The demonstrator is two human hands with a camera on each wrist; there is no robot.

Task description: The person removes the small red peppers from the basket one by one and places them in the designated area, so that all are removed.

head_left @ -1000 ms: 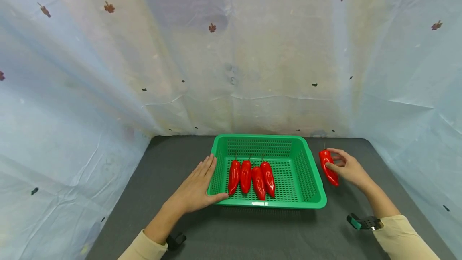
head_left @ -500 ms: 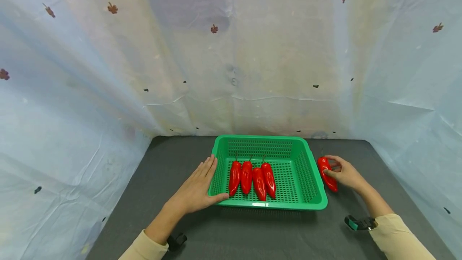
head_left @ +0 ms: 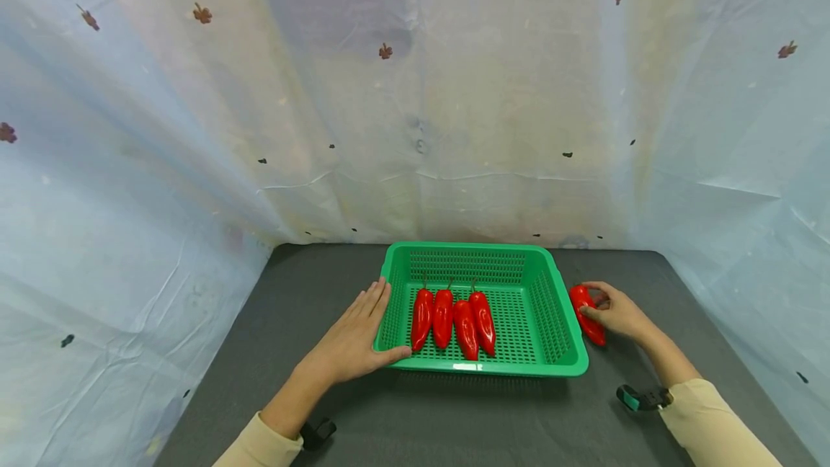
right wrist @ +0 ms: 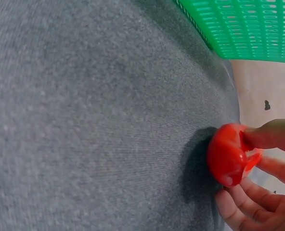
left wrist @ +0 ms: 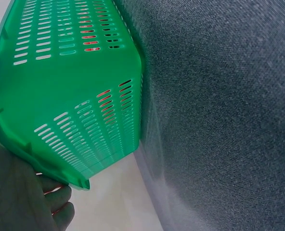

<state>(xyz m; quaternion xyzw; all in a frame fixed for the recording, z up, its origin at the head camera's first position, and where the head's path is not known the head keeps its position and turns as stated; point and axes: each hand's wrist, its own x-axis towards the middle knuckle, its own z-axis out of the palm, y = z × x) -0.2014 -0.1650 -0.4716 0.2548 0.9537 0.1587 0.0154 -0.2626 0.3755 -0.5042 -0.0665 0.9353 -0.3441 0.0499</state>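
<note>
In the head view, my left hand (head_left: 353, 341) rests with straight fingers along the left rim of a green plastic basket (head_left: 480, 367), thumb over its front left corner. The left wrist view shows its fingers (left wrist: 60, 197) at the rim and the basket's slotted walls (left wrist: 70, 72). Several glossy red peppers (head_left: 421, 319) lie side by side in the basket's left half. To the right of the basket, my right hand (head_left: 617, 310) pinches another red pepper (head_left: 591, 326) between thumb and fingers. From the right wrist camera, that pepper (right wrist: 224, 156) shows tip first, close over the dark cloth.
A dark grey cloth (head_left: 480, 424) covers the table. Pale plastic sheeting (head_left: 480, 128) with brown leaf prints hangs behind and at both sides. The basket's right wall (head_left: 554, 316) stands between the held pepper and the basket's inside.
My right hand has moved the pepper slightly toward me and closer to the basket's right side. The left hand and the peppers in the basket have stayed put.
</note>
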